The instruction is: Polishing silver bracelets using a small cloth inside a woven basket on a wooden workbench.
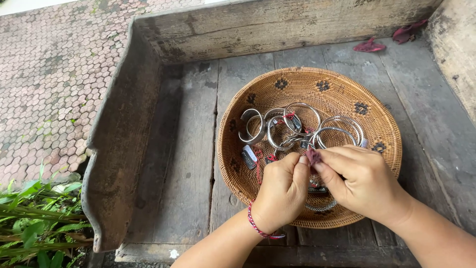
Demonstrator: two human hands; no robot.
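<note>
Bare forearms; red braided bracelet [258, 227] on left wrist.

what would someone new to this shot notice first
First the round woven basket in the middle of the weathered wooden bench, holding a tangle of silver bangles with small tags. Just in front of it, the left hand and right hand meet, pinching a small reddish thread between the fingertips. A red cord bracelet circles the left wrist.
</note>
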